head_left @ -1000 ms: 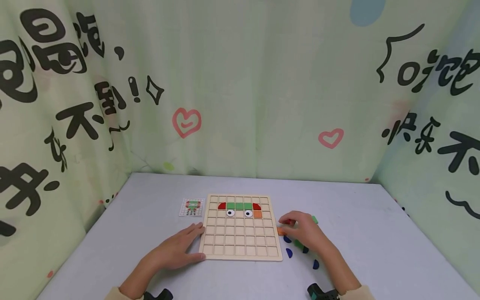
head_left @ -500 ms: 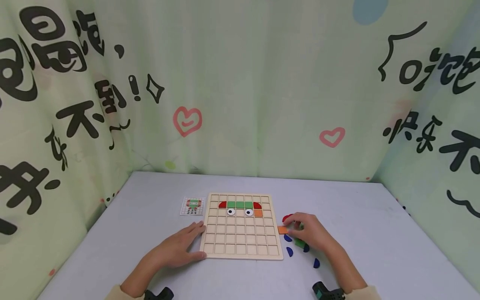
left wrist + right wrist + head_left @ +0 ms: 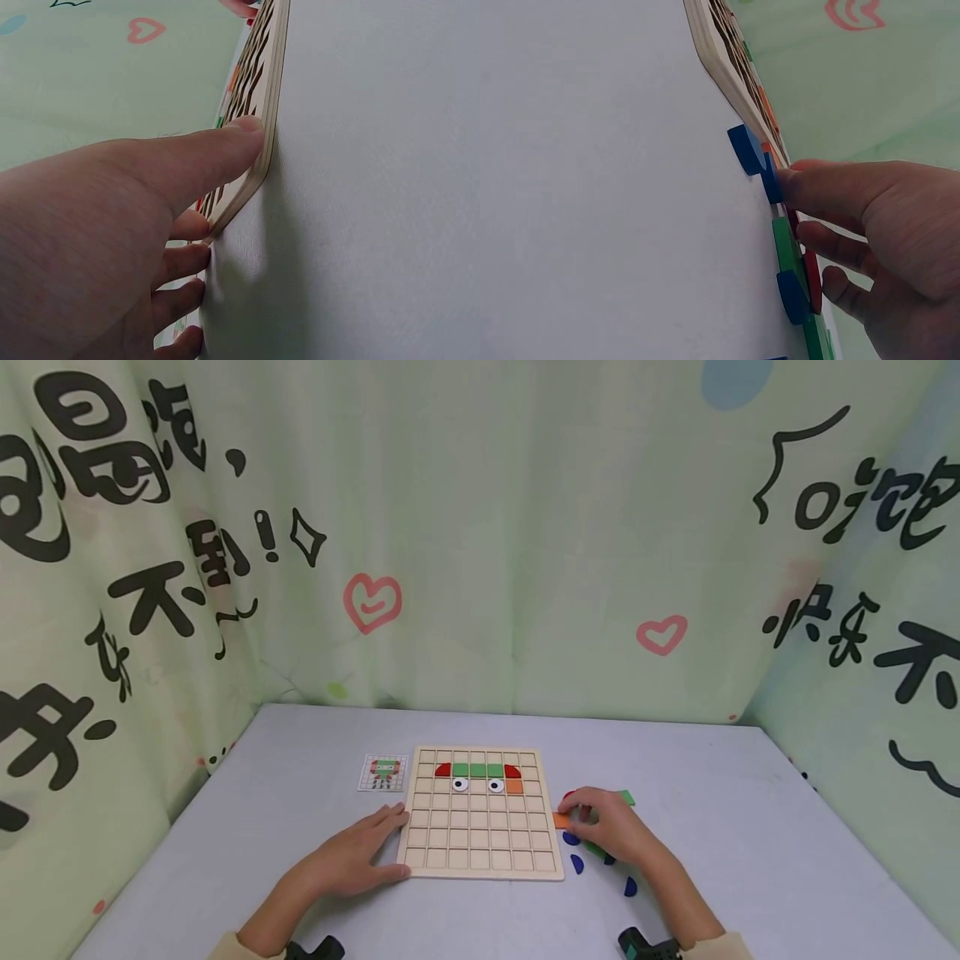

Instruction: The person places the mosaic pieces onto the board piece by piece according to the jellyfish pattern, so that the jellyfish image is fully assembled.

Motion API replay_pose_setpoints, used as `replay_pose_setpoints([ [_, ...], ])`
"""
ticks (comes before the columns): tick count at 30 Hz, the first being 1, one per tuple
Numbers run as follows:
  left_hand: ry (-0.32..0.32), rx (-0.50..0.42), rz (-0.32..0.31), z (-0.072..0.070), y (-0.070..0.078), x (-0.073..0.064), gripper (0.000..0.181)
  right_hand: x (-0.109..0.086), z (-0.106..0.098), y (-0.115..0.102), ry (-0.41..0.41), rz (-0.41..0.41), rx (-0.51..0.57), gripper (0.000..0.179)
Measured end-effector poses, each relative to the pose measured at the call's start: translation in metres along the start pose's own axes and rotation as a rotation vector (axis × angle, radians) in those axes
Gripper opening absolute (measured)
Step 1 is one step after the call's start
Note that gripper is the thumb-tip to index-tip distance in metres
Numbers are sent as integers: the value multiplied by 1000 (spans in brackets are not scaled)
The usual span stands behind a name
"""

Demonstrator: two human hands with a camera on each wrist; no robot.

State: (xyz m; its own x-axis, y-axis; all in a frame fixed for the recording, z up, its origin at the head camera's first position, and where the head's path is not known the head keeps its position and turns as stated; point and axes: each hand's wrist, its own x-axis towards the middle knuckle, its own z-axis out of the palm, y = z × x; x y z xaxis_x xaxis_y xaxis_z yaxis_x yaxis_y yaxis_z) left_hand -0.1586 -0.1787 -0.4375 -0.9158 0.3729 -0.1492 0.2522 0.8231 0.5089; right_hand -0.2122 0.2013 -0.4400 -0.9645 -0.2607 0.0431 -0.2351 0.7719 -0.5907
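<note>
A wooden grid board (image 3: 480,841) lies on the table. Set in its upper rows are green squares (image 3: 478,771), red quarter-round tiles (image 3: 512,772), two eye tiles (image 3: 460,785) and an orange square (image 3: 513,787). My left hand (image 3: 352,856) rests along the board's left edge, thumb on the near corner, as the left wrist view (image 3: 244,139) thumb shows. Right of the board, my right hand (image 3: 611,824) pinches the right end of an orange tile (image 3: 561,820) between thumb and forefinger. In the right wrist view, blue half-round tiles (image 3: 744,150) partly hide those fingertips.
A small pattern card (image 3: 383,773) with a red and green figure lies left of the board. Around the right hand are loose blue half-rounds (image 3: 577,864), a green tile (image 3: 627,797) and partly hidden red ones (image 3: 812,281). Printed curtains (image 3: 510,543) enclose the table.
My right hand draws back slightly to the right, then returns left so its fingertips reach the orange tile beside the board. The left hand stays on the board's edge.
</note>
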Motion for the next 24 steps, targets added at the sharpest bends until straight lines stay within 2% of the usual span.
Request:
replay_pose_setpoints([
  [11,-5,-7,13,0,0,-1,80,-2,0,4,24,13,2,18],
  [24,6,16,18,1,-3,1,79,6,1,0,55,-25,-12,17],
])
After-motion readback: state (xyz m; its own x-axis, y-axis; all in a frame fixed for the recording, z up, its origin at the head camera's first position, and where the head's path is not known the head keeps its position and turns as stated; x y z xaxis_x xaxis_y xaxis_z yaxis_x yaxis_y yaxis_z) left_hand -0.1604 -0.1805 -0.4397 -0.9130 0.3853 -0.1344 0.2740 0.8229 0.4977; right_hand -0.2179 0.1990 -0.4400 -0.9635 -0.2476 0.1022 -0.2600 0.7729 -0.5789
